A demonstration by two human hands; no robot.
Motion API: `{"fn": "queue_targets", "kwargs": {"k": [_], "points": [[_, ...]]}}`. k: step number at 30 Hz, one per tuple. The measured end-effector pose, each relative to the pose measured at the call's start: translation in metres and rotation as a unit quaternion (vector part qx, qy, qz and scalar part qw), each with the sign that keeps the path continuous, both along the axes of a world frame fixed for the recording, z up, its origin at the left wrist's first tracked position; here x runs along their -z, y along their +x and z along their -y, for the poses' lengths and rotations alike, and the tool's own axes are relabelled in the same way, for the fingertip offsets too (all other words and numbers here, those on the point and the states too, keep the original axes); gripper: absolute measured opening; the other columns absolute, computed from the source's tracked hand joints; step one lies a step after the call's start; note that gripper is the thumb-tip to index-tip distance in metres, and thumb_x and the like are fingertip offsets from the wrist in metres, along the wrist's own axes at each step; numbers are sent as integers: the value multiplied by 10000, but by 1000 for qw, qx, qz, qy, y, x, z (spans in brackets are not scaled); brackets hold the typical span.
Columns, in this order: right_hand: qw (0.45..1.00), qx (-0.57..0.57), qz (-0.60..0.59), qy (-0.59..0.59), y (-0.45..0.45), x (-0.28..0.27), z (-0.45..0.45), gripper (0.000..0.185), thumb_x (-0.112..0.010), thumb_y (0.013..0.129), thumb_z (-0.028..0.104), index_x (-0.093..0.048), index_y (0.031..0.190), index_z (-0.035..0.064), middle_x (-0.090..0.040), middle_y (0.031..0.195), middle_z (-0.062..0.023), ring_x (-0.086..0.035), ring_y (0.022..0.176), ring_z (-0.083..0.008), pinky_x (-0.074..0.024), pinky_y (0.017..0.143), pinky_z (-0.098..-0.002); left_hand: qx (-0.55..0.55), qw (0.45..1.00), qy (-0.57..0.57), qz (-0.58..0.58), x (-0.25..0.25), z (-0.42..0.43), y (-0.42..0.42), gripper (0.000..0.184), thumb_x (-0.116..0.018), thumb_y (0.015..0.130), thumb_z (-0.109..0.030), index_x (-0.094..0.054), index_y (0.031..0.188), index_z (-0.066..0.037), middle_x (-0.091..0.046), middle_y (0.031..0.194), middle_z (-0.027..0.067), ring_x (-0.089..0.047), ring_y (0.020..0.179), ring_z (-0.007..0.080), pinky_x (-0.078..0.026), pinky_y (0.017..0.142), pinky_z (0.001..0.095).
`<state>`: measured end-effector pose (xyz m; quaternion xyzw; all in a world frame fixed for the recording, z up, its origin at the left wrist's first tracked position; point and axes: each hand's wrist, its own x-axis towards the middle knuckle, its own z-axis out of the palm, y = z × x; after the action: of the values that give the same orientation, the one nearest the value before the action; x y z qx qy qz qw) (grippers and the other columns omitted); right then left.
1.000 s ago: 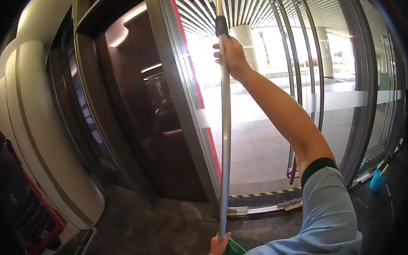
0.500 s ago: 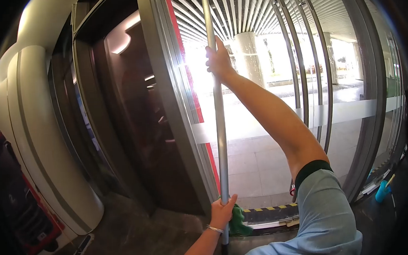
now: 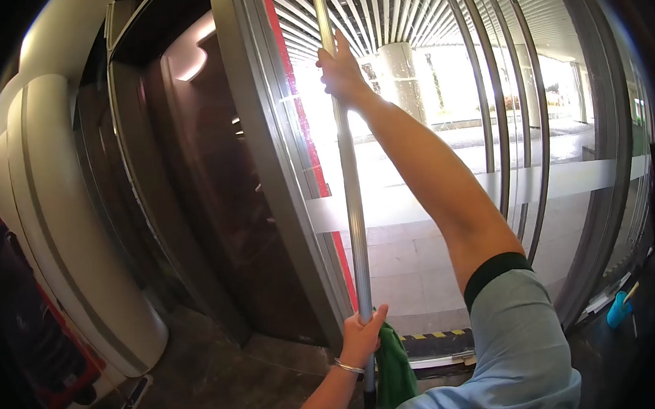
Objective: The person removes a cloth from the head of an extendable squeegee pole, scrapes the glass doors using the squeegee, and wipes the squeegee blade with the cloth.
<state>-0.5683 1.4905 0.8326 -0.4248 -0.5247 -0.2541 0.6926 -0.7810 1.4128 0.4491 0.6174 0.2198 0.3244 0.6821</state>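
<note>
A long metal pole (image 3: 354,210) stands nearly upright in front of the glass door (image 3: 418,266), and its top runs out of view. High up, my right hand (image 3: 345,73) is closed around it with the arm stretched out. Lower down, my left hand (image 3: 364,333) grips the same pole near its dark bottom end. A bracelet (image 3: 349,366) circles the left wrist. Beside that hand a green cloth (image 3: 396,369) hangs down; whether the fingers also hold it, I cannot tell.
Upright metal door handles (image 3: 492,88) are at the right of the glass. A dark door frame (image 3: 278,155) borders the left. A blue container (image 3: 619,310) with a stick in it stands at lower right. A flat-headed tool (image 3: 134,403) lies on the floor at lower left, near a white column (image 3: 56,180).
My right hand and the pole's upper part have moved slightly up and left in view. The green cloth now hangs lower and shows more. Both hands stay on the pole.
</note>
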Motion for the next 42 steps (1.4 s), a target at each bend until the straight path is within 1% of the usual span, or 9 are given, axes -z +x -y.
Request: {"fn": "queue_targets", "kwargs": {"k": [1,4,8,15,24,26,32,39,42], "points": [[995,-44,-69,-51,-22,4,22,688,-473,907,184,-111,1486,102,-599,961,-157,-579,646,-183,-497,500,-315,-3,1000,-5,-6,-1,0,0,358,-682,878,-259,-459,641,-111,-416,519,-40,-365,372,44,-272,344,223],[998,5,-34,-58,-18,4,16,659,-415,922,204,-97,1488,96,-595,968,-184,-573,632,-193,-496,494,-321,9,1000,20,-7,10,-5,-6,373,-690,868,-309,-486,643,-92,-441,518,-40,-420,396,48,-321,360,227],[998,-8,-27,-59,-20,37,10,625,-383,937,190,-107,1489,93,-541,827,-128,-513,555,-163,-472,464,-320,-2,999,24,-23,45,-1,-20,371,-696,863,-304,-498,638,-85,-452,511,-36,-433,397,50,-333,362,236],[998,47,-16,-45,-56,140,19,626,-389,946,180,-106,1500,114,-491,727,-57,-460,491,-130,-433,423,-290,7,997,13,-80,143,20,-80,374,-696,858,-286,-506,611,-80,-472,512,-27,-457,411,60,-352,375,246],[985,-54,-131,-103,-181,294,78,627,-402,956,183,-105,1498,75,-463,734,-19,-410,441,-76,-385,363,-247,-13,991,38,-131,275,79,-214,428,-698,835,-320,-551,585,-4,-515,522,11,-473,508,82,-408,486,310],[964,-156,-184,-112,-211,286,97,630,-405,951,154,-101,1496,67,-464,749,-18,-407,435,-74,-384,358,-247,-33,990,42,-129,274,87,-223,422,-695,838,-311,-554,590,0,-520,525,16,-477,510,85,-411,490,312],[974,-170,-126,-86,-217,204,93,634,-413,939,131,-107,1490,60,-472,758,-28,-420,450,-74,-393,370,-248,-86,985,123,-90,212,69,-204,420,-706,834,-298,-546,581,-3,-519,525,12,-472,512,77,-399,483,312],[989,-133,-50,-37,-163,112,36,652,-417,910,120,-117,1484,43,-486,752,-67,-447,462,-112,-406,383,-282,-61,997,30,-43,119,27,-150,396,-698,850,-299,-535,597,-41,-477,545,-50,-431,504,40,-366,450,265],[987,-153,-46,-26,-142,87,14,663,-440,905,136,-122,1478,31,-501,737,-84,-466,457,-137,-414,392,-297,-52,998,34,9,94,11,-122,345,-680,873,-249,-494,618,-111,-453,520,-39,-416,389,55,-302,355,236]]}}
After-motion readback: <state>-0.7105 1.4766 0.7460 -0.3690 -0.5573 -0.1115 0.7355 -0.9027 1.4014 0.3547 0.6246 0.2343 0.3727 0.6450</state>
